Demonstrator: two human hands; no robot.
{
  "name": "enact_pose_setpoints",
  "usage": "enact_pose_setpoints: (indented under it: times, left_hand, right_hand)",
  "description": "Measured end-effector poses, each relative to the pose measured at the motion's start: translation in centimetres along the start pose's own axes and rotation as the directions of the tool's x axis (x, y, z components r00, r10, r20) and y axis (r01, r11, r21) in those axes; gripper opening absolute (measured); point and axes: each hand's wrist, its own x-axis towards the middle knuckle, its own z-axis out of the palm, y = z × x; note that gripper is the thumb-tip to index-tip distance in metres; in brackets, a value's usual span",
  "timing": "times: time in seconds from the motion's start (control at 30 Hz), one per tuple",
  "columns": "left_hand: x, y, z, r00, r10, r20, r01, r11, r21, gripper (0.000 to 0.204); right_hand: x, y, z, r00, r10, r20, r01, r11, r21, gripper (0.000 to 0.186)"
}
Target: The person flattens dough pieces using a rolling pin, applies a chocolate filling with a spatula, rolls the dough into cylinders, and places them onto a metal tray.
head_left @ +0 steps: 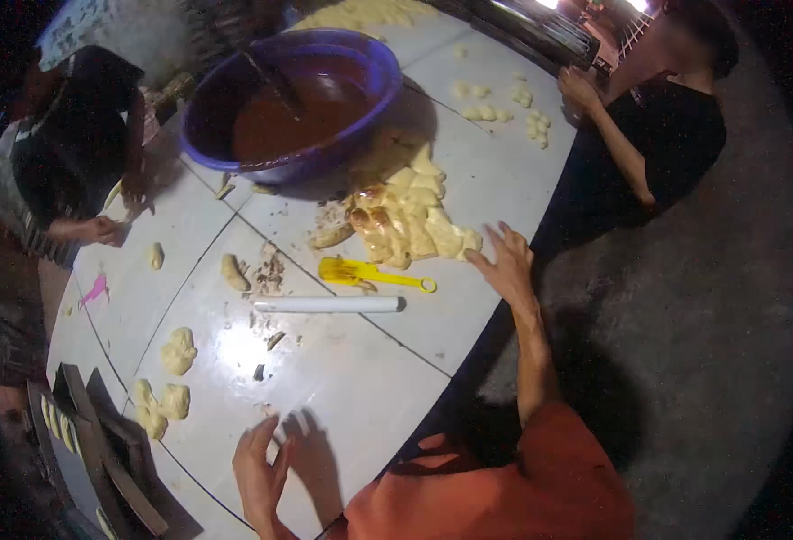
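Note:
My right hand (pixel 506 263) reaches to the right end of a heap of pale yellow dough pieces (pixel 410 216). Its fingers are apart, the thumb at the edge of the end piece; whether it presses on the dough I cannot tell. Some pieces at the heap's left carry brown, glossy filling. Low over the white tiled table (pixel 351 369), my left hand (pixel 263 472) has its fingers apart and holds nothing. Between the hands lie a white tube-like roller (pixel 329 305) and a yellow plastic scraper (pixel 374 274) smeared with brown.
A purple basin (pixel 380 72) of brown paste, with a dark stick in it, stands behind the heap. Dough lumps (pixel 179 351) lie at left, near dark trays (pixel 108 441) and a pink tool (pixel 95 288). Two people (pixel 77 135) (pixel 657 135) are at the table's sides.

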Motion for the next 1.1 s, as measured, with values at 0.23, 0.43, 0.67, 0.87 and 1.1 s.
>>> enact_pose_setpoints:
  times: [0.23, 0.43, 0.67, 0.87, 1.1]
  left_hand:
    - [12.4, 10.1, 4.1, 0.903, 0.378, 0.205, -0.341, 0.92, -0.193, 0.04]
    - [16.6, 14.1, 7.4, 0.838, 0.498, 0.222, -0.45, 0.862, -0.233, 0.038]
    - [21.6, 15.9, 11.1, 0.8, 0.578, 0.16, -0.547, 0.813, -0.2, 0.036]
    - [23.7, 19.3, 14.3, 0.801, 0.592, 0.091, -0.58, 0.805, -0.128, 0.036]
    - [24.8, 20.6, 16.9, 0.84, 0.541, 0.035, -0.542, 0.84, 0.009, 0.039]
  right_hand:
    - [0.8, 0.6, -0.2, 0.903, 0.08, 0.423, -0.291, 0.837, 0.463, 0.038]
    - [-1.6, 2.7, -1.5, 0.974, 0.089, 0.208, -0.218, 0.612, 0.76, 0.039]
    - [1.3, -1.2, -2.0, 0.978, -0.021, 0.208, -0.064, 0.918, 0.391, 0.041]
    - [-0.4, 3.0, 0.3, 0.96, 0.09, 0.265, -0.26, 0.638, 0.725, 0.031]
    - [1.1, 2.3, -0.7, 0.886, -0.039, 0.462, -0.4, 0.442, 0.803, 0.049]
